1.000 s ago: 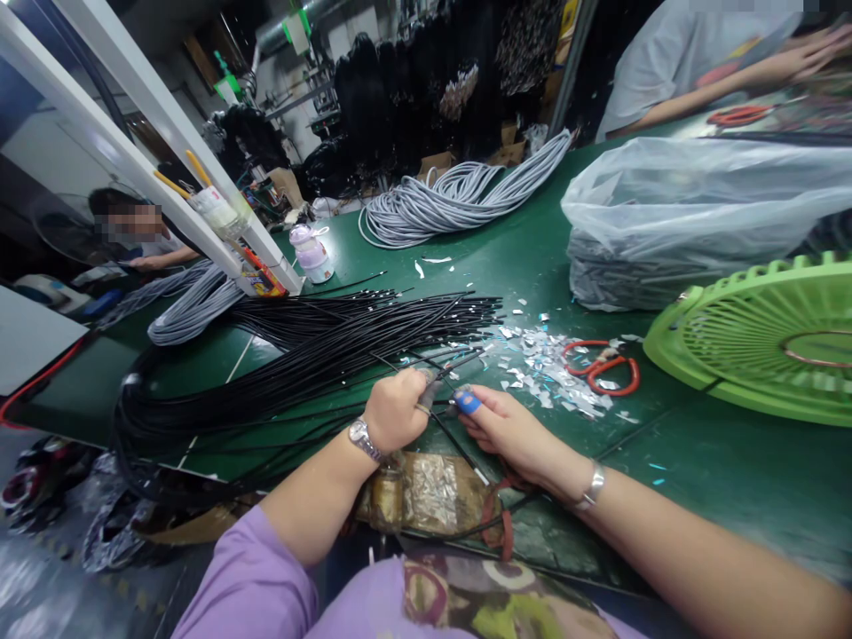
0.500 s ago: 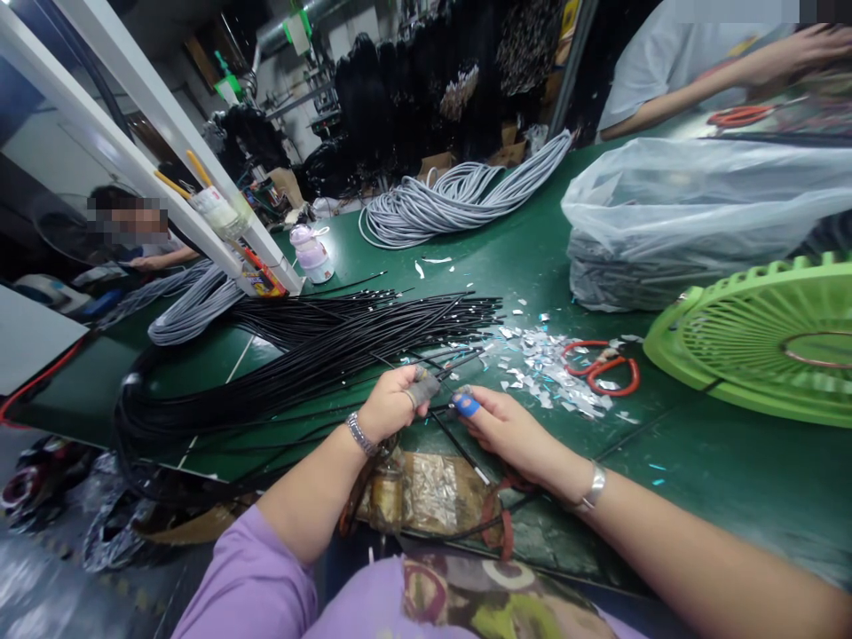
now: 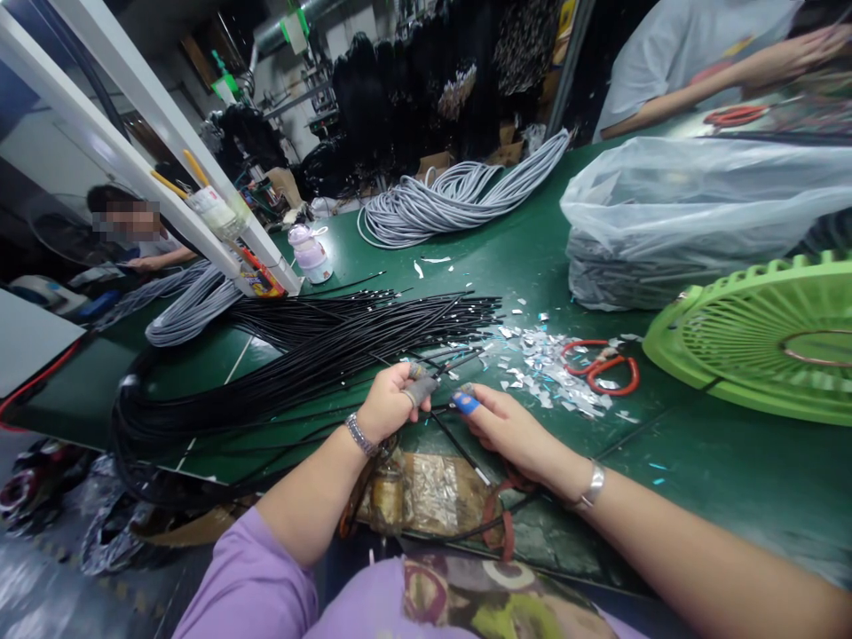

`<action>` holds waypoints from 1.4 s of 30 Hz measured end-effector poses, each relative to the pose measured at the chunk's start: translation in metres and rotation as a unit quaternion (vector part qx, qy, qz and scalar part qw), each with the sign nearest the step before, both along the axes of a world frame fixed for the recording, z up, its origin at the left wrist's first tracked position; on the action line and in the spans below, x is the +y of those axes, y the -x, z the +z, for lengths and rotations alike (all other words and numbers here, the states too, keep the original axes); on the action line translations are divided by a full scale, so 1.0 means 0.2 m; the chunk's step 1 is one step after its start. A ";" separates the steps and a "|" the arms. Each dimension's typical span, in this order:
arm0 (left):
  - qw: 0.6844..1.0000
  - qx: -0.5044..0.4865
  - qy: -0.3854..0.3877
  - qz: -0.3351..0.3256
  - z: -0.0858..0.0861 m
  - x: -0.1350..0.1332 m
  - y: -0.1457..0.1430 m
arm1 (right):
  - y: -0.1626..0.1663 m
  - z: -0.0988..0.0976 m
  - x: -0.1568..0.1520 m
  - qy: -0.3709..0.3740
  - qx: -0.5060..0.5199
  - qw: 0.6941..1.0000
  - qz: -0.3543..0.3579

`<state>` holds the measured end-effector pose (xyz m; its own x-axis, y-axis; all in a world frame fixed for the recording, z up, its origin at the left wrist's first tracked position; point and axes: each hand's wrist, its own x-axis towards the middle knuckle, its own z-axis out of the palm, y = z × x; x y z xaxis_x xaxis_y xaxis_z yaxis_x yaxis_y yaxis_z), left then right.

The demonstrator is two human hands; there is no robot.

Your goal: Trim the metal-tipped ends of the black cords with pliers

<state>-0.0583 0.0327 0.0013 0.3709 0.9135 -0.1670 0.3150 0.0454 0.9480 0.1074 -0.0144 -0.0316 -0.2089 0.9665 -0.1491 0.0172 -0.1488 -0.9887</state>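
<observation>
My left hand (image 3: 398, 397), with grey wrap on its fingers, is closed round a thin black cable near its end. Just to its right, my right hand (image 3: 496, 419) has thumb and fingers pinched together. Blue tape wraps its thumb, and whatever lies in the pinch is too small to make out. A small gap separates the two hands. Behind and left of them spreads a large bundle of black cables (image 3: 266, 382), ends pointing right. Below the hands, a loose black cable with a white tip (image 3: 462, 451) crosses a worn, tape-covered board (image 3: 436, 488).
Foil and blue scraps (image 3: 542, 368) lie beside red-handled scissors (image 3: 603, 366). A green fan (image 3: 765, 346) and a plastic bag (image 3: 685, 222) stand at right. Grey cable coils (image 3: 453, 200) and a lilac bottle (image 3: 310, 256) are farther back. Two other people work beyond the table.
My hands stay in nearly the same place, still close together. At the upper right, the other person's hands have shifted slightly.
</observation>
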 end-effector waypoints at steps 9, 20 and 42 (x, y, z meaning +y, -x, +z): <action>0.770 0.321 -0.551 -0.007 -0.06 -0.04 0.04 | 0.00 0.01 -0.01 0.012 -0.006 1.000 0.014; 0.698 0.364 -0.617 0.001 -0.06 -0.07 0.04 | 0.03 0.03 -0.02 0.079 0.051 0.995 0.012; 0.834 0.233 -0.499 0.034 -0.04 -0.06 0.04 | 0.01 0.07 -0.02 0.134 0.063 0.988 0.031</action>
<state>-0.0668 0.0199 -0.0071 0.4205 0.6998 0.5775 0.6888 -0.6605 0.2988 0.1045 -0.0191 -0.0169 -0.2992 0.8806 -0.3675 -0.0870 -0.4087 -0.9085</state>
